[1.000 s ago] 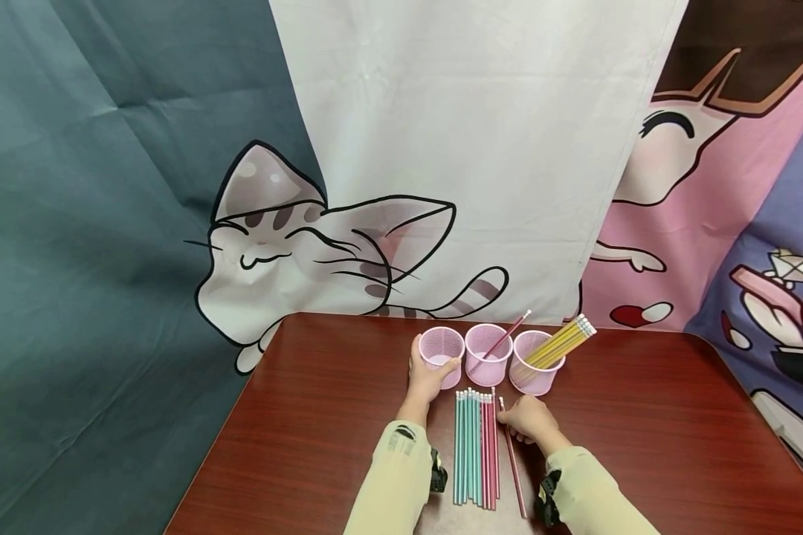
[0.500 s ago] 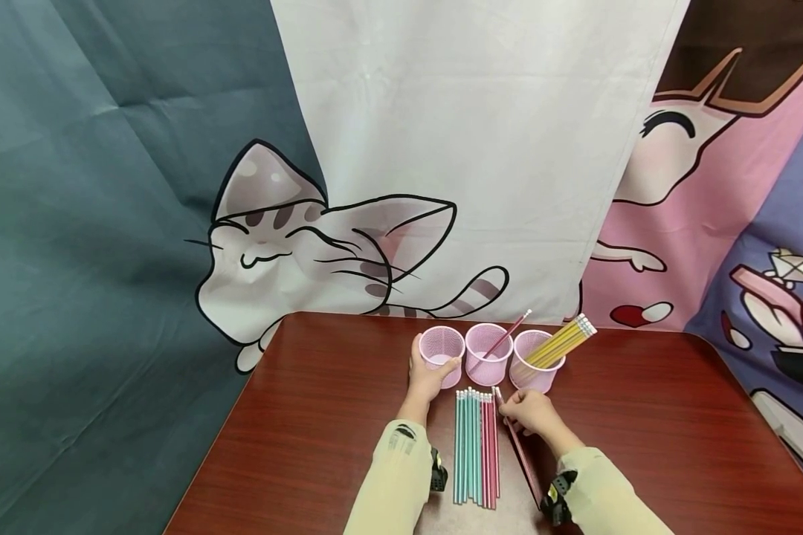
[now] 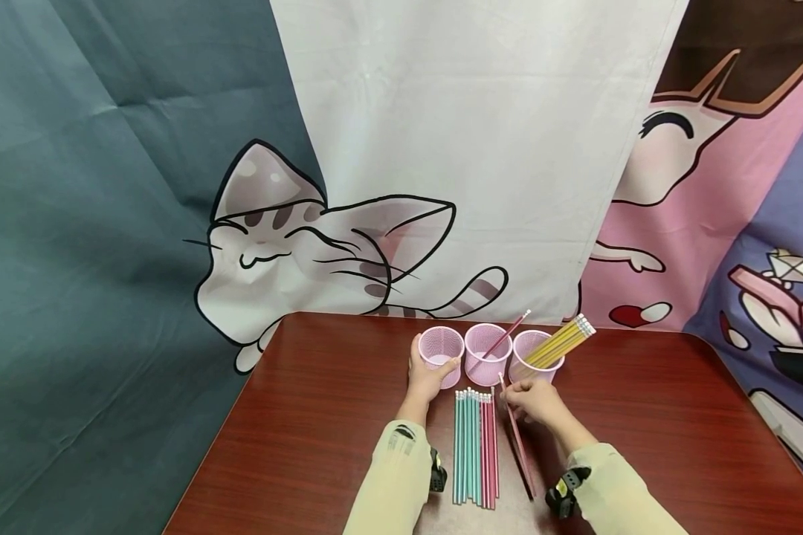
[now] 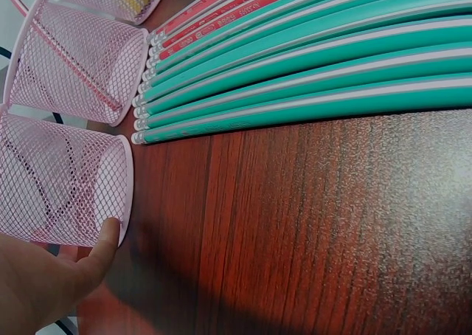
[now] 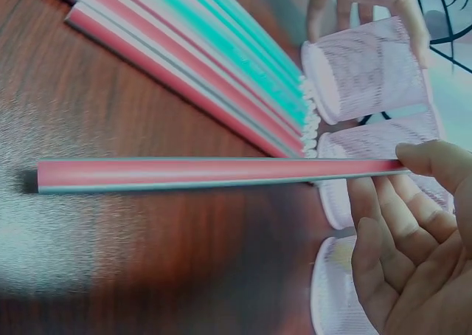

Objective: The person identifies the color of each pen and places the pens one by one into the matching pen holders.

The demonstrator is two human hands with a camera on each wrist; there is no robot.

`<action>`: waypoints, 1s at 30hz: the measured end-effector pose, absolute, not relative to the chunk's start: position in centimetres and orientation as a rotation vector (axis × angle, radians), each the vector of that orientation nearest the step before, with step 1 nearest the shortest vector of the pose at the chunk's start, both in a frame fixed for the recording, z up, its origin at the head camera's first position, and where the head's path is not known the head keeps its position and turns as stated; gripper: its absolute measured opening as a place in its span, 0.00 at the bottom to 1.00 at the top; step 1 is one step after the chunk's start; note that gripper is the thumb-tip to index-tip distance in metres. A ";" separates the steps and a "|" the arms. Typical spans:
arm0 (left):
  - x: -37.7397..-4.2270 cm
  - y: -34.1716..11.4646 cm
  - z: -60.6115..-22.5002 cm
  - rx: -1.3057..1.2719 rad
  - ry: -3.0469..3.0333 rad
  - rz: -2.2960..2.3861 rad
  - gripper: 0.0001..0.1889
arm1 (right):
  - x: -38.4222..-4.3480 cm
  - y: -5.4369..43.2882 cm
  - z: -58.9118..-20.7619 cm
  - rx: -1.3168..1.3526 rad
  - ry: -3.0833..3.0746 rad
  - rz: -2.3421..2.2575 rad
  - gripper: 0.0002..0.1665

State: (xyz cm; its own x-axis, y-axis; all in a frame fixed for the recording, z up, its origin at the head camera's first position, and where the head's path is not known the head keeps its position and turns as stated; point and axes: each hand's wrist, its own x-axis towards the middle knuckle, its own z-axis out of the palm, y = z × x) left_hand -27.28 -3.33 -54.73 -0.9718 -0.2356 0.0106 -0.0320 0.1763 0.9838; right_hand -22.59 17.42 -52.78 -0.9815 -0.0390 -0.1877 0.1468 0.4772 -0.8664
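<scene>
Red pencil [image 5: 214, 173], single: slanted over the surface [image 3: 308, 431], right of the pencil row [image 3: 475, 453]. Your right grip [image 3: 537, 401] pinches it toward the white-tipped end. Likely light, stiff, somewhat slippery; best held by the upper barrel. Your left grip [image 3: 425, 377] clasps a pink mesh cup [image 4: 51, 176].

Table top [image 3: 308, 416]: dark red wood grain, smooth, showing a fine pebbled texture where glare strikes. Mesh cups [image 3: 492, 375], at 12 o'clock of the pencil row: perforated walls, smooth rims (metal or plastic cannot be determined). Teal pencils [image 3: 467, 446] and red pencils [image 3: 488, 457]: smooth, glossy coating with pale stripes. Single red pencil [image 3: 518, 446], at 3 o'clock of the row: same glossy finish. Backdrop [image 3: 475, 111], at 12 o'clock of the table: matt, creased cloth. Sleeves [image 3: 391, 475], at 6 o'clock: soft, matt cloth.
</scene>
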 end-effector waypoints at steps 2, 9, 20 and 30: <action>-27.2 -3.3 -54.6 0.264 -2.282 -1.905 0.50 | -22.6 17.4 -52.2 0.080 2.528 -1.562 0.10; -27.2 -3.3 -54.6 0.271 -2.283 -1.904 0.51 | -23.0 17.4 -50.5 0.134 2.453 -1.688 0.10; -27.2 -3.4 -54.7 0.280 -2.289 -1.914 0.51 | -24.0 17.8 -48.1 0.064 2.436 -1.745 0.15; -27.3 -3.4 -54.8 0.269 -2.292 -1.905 0.51 | -24.9 18.5 -46.6 0.071 2.408 -1.890 0.16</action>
State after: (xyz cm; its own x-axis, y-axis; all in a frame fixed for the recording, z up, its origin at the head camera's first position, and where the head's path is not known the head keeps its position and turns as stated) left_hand -27.25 -3.36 -54.76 -0.9729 -0.2313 0.0000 -0.0424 0.1782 0.9831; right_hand -24.88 18.52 -46.59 -0.9957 -0.0130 -0.0912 0.0855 0.2379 -0.9675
